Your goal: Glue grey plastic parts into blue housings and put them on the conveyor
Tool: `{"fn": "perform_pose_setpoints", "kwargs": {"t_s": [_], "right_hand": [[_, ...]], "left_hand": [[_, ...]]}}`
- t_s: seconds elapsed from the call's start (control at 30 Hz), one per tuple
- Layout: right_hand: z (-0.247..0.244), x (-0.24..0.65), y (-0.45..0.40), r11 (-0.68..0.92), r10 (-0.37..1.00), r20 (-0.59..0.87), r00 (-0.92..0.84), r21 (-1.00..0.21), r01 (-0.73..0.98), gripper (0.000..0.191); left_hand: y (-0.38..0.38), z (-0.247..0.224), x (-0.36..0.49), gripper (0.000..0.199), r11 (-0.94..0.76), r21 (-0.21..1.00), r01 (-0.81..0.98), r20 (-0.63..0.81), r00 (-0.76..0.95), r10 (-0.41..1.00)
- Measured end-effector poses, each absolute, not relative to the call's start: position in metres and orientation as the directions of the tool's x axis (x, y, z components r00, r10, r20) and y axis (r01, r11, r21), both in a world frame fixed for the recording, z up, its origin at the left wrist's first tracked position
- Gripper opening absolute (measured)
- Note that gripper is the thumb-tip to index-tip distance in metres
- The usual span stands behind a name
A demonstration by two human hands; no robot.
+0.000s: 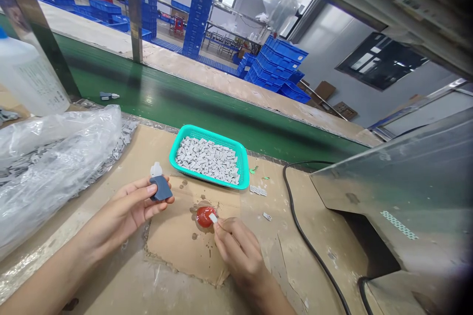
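My left hand (133,206) grips a dark blue plastic block (161,189) between thumb and fingers, with a white plastic piece (156,170) standing out of its top. My right hand (238,256) pinches a small white piece (213,218), whose tip touches a glossy red blob (204,216). The blob, probably paste or glue, lies on a stained cardboard sheet (185,251). Just beyond my hands, a teal plastic tray (214,134) holds several small grey-white blocks.
A clear plastic bag (55,167) of grey parts lies at the left, below a white plastic bottle (25,76). A white strip (257,190) and a small piece (267,216) lie on the bench. A black cable (306,236) runs right; a green conveyor belt (155,93) lies behind.
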State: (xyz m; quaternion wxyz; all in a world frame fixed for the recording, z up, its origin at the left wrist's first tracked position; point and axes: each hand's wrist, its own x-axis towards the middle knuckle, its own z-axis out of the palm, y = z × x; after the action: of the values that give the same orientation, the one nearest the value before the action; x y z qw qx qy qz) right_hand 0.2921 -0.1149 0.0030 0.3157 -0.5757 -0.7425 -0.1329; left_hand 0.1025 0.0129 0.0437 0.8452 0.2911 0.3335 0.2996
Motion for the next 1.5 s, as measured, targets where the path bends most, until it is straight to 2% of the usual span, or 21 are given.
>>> {"fn": "perform_pose_setpoints", "kwargs": {"t_s": [0.23, 0.5, 0.73, 0.93, 1.23, 1.37, 1.5], "right_hand": [[0.002, 0.292, -0.113, 0.293, 0.756, 0.638, -0.149, -0.126, 0.948, 0.018], [0.003, 0.295, -0.114, 0.321, 0.731, 0.662, -0.166, -0.119, 0.94, 0.018], [0.016, 0.297, -0.11, 0.343, 0.689, 0.71, -0.146, -0.142, 0.929, 0.019], [0.021, 0.297, -0.109, 0.358, 0.678, 0.724, -0.127, -0.175, 0.917, 0.024], [0.023, 0.299, -0.107, 0.375, 0.687, 0.707, -0.166, -0.149, 0.915, 0.022], [0.028, 0.3, -0.104, 0.383, 0.7, 0.702, -0.129, -0.216, 0.898, 0.022], [0.04, 0.287, -0.096, 0.376, 0.694, 0.717, 0.069, -0.442, 0.815, 0.024]], "left_hand": [[0.012, 0.042, 0.104, 0.015, 0.645, 0.697, -0.313, -0.39, 0.59, 0.707], [0.007, 0.032, 0.108, 0.017, 0.63, 0.741, -0.233, -0.43, 0.557, 0.711], [0.0, 0.03, 0.112, 0.038, 0.605, 0.772, -0.195, -0.374, 0.63, 0.68], [-0.002, 0.032, 0.113, 0.03, 0.612, 0.763, -0.207, -0.358, 0.653, 0.667], [-0.003, 0.031, 0.114, 0.025, 0.573, 0.807, -0.146, -0.347, 0.667, 0.659], [-0.006, 0.031, 0.115, 0.023, 0.562, 0.814, -0.143, -0.333, 0.678, 0.655], [-0.009, 0.032, 0.118, 0.019, 0.578, 0.803, -0.144, -0.32, 0.714, 0.623]]}}
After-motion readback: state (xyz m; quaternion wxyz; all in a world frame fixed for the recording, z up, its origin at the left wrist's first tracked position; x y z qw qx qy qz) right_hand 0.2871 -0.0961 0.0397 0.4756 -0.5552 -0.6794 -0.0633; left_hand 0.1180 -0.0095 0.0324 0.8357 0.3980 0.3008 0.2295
